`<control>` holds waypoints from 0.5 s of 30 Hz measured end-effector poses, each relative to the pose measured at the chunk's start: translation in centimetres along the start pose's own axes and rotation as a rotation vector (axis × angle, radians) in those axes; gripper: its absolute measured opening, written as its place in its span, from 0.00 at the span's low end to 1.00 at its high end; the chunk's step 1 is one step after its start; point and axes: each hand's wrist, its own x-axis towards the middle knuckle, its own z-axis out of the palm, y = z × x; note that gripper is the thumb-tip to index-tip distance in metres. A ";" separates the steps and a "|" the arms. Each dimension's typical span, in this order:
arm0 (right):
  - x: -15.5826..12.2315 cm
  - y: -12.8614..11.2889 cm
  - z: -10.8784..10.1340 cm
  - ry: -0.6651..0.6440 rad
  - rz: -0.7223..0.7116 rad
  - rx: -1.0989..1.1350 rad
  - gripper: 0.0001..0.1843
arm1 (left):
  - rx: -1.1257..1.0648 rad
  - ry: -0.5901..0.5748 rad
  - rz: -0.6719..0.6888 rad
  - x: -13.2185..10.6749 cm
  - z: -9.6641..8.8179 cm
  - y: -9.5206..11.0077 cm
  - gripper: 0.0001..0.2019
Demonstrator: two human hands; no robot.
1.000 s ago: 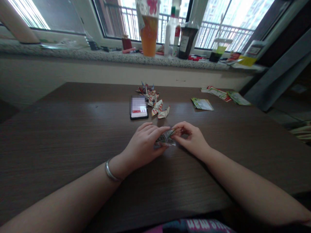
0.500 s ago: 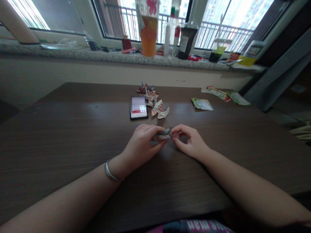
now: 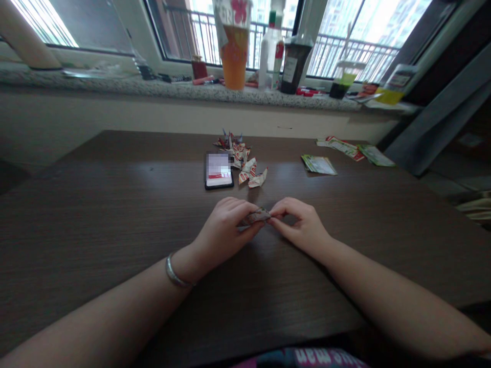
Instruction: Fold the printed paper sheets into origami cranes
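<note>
— Where, going by the phone (image 3: 218, 171)?
— Folded paper piece (image 3: 256, 216): nearer than the phone, a little to its right, held just above the bench (image 3: 115, 214).
— Grip?
— Left hand (image 3: 224, 227) pinched shut on the left end, right hand (image 3: 299, 225) pinched on the right tip. Both clamped on the paper.
— Handling?
— Probably very light and thin, limp away from the creases, easily crushed or torn. Best taken gently at the thicker folded edges.
— Anything else by the phone?
— Pile of folded paper shapes (image 3: 245, 163), just to its right.

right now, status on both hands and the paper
Left hand and right hand both pinch the folded paper. Phone and paper pile lie beyond, clear of hands.
</note>
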 end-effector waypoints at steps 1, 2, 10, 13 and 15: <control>0.0 -0.1 0.0 0.005 0.000 -0.007 0.04 | -0.004 -0.009 -0.002 0.0 0.0 0.0 0.06; 0.0 -0.1 0.0 0.010 0.000 -0.013 0.04 | -0.006 -0.015 -0.006 0.0 0.0 0.0 0.06; -0.1 -0.4 0.0 0.016 0.027 -0.067 0.05 | -0.024 -0.069 -0.034 -0.1 -0.1 0.0 0.04; -0.1 -0.5 0.0 0.014 0.027 -0.102 0.07 | -0.048 0.008 -0.033 -0.1 -0.3 0.2 0.06; -0.1 -0.6 0.0 0.000 0.021 -0.129 0.07 | -0.049 0.060 -0.025 -0.1 -0.3 0.3 0.06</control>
